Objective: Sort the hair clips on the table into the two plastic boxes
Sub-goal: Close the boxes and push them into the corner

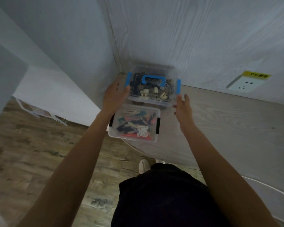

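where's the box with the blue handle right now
In the head view, the blue-handled box sits in the table's far corner by the wall, just behind the black-latched box, between both hands.

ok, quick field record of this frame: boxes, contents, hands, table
far box: clear box with blue handle and latches, lid on, in the table corner by the wall
far box contents: dark and cream clips
near box: clear box with black latches, lid on, sticker on lid, at the table edge
near box contents: colourful clips
left hand: on the far box's left side
right hand: open, at the far box's right corner; contact unclear
table: no loose clips visible
wall: socket
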`<state>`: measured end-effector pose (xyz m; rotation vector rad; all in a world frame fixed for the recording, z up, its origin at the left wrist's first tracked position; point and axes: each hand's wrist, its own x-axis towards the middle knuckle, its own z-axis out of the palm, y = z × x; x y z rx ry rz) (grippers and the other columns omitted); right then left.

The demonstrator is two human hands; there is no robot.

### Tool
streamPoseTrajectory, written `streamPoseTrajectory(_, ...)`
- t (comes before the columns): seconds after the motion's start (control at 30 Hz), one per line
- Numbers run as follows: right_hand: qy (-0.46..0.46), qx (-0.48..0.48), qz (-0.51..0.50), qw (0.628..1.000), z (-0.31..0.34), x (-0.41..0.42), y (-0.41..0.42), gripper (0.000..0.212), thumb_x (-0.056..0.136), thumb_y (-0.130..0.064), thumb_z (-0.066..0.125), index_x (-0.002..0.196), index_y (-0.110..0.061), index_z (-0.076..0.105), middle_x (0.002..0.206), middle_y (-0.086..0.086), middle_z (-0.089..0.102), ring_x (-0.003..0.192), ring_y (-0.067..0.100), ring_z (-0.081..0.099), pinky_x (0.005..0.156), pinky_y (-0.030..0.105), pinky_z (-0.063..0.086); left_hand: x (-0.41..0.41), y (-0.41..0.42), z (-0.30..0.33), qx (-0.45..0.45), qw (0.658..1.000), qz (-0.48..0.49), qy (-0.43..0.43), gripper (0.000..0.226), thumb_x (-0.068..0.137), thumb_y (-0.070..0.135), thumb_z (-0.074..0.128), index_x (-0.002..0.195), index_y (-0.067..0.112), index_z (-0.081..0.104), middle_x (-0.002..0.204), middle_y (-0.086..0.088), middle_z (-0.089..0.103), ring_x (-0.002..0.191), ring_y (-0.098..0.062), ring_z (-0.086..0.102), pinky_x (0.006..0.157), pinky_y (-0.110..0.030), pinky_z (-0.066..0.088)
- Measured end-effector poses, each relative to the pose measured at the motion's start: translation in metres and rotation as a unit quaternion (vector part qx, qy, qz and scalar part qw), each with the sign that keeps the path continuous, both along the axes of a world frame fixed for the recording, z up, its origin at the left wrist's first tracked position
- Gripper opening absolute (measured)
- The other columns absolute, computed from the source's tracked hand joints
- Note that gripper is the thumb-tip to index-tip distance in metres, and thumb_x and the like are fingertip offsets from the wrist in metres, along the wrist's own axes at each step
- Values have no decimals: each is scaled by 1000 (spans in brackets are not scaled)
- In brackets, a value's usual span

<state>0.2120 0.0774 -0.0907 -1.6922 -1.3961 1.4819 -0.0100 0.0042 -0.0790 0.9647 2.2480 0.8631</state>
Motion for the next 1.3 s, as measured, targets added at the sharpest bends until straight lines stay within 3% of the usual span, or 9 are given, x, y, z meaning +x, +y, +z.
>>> streamPoseTrajectory(0.2, -22, -140, 116, 983, 9, 5, -59, 27, 91, -28, 55, 102, -4, 55, 111, 22, 61, 95, 29, 61, 88, 44, 50, 16, -73, -13, -133, 988, 67, -38, 48, 89, 45, 51, 125, 13, 52, 124, -10, 59, 114, -30, 54, 96, -37, 40)
streamPoseTrajectory(0.27, -29, -114, 130, 985, 14, 3, -70, 30, 86, -23, 63, 101, 1, 54, 103, 26, 61, 96, 36, 62, 88, 53, 51, 26, -87, -8, -95, 991, 82, -51, 39, 89, 37, 55, 119, 13, 57, 117, -9, 63, 110, -28, 57, 93, -34, 42)
streamPoseTrajectory(0.43, 60, -59, 126, 988, 53, 19, -73, 21, 81, -11, 67, 96, -13, 52, 91, 3, 60, 80, 16, 59, 66, 23, 48, 36, -109, 44, 85, 979, 128, -133, 48, 80, 14, 69, 127, 16, 56, 109, -1, 65, 97, -12, 61, 85, -22, 50)
streamPoseTrajectory(0.53, 166, -29, 74, 983, 81, 24, -62, 18, 82, -5, 63, 94, -17, 56, 90, -2, 64, 79, 9, 61, 72, 25, 48, 33, -96, 70, 162, 962, 108, -193, 56, 74, 12, 74, 127, 18, 55, 115, -3, 64, 103, -14, 61, 86, -25, 52)
streamPoseTrajectory(0.67, 204, -5, 50, 978, 94, 17, -36, 26, 87, -1, 54, 112, -10, 55, 94, -3, 63, 82, 7, 62, 76, 28, 52, 30, -57, 75, 186, 955, 80, -218, 55, 70, 14, 71, 123, 22, 57, 118, -5, 65, 108, -19, 62, 92, -38, 52)
streamPoseTrajectory(0.83, 191, 23, 17, 981, 89, 2, 5, 38, 85, 3, 51, 122, -8, 55, 100, -3, 65, 90, 13, 62, 82, 33, 51, 22, -5, 62, 193, 959, 68, -196, 47, 78, 1, 67, 123, 9, 59, 114, -4, 66, 104, -14, 63, 93, -27, 51)
streamPoseTrajectory(0.97, 133, 23, 9, 991, 72, -5, 18, 40, 89, -17, 56, 129, -14, 50, 114, 3, 58, 94, 11, 58, 75, 25, 43, 8, 10, 46, 133, 980, 27, -145, 46, 82, 29, 64, 127, 23, 57, 116, 12, 61, 104, 0, 57, 82, -5, 42)
streamPoseTrajectory(1.1, 120, -116, 30, 986, 53, 1, 20, 68, 83, -54, 56, 139, -36, 24, 134, 3, 39, 117, 29, 43, 95, 52, 37, -8, 20, 35, 70, 974, 51, -207, 72, 67, 60, 61, 131, 30, 48, 129, 3, 57, 114, -16, 56, 96, -34, 46)
streamPoseTrajectory(1.3, 142, -114, -17, 983, 40, -6, 20, 84, 66, -76, 55, 134, -32, 33, 137, 4, 45, 118, 28, 49, 90, 48, 48, -4, 31, 42, 20, 955, 14, -295, 44, 87, 50, 52, 120, 21, 52, 110, -2, 60, 92, -15, 59, 78, -28, 47)
